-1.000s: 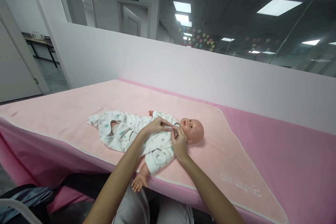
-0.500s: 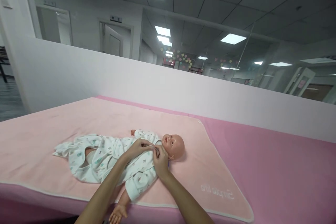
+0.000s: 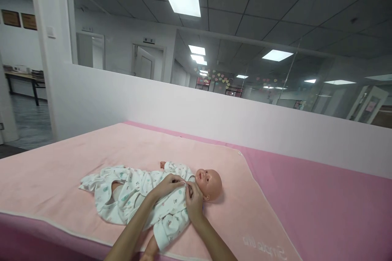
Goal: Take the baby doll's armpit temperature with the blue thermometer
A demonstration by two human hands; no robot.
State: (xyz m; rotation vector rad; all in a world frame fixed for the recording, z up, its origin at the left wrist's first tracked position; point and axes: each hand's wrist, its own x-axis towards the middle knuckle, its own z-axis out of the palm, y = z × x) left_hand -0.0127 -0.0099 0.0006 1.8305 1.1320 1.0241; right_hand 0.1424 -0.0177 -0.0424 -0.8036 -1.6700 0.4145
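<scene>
A bald baby doll (image 3: 212,184) lies on its back on a peach blanket (image 3: 245,212), its head toward the right. White printed clothes (image 3: 167,208) cover its body and arms, and a gap near the legs shows some of the doll. My left hand (image 3: 168,185) rests over the chest, its fingers pinching the garment's edge near the neck. Right beside it, my right hand (image 3: 194,200) is closed on the same edge just below the doll's chin. The fingertips of both hands nearly meet. What exactly lies between them is too small to tell.
The blanket covers part of a pink padded surface (image 3: 330,195). A low white wall (image 3: 214,110) with glass above it runs behind. At the far left, a dark-legged table (image 3: 26,77) stands beyond an opening.
The camera view has shifted, so the whole scene sits lower and further right. Both hands keep their pinch at the doll's neckline, with little visible change.
</scene>
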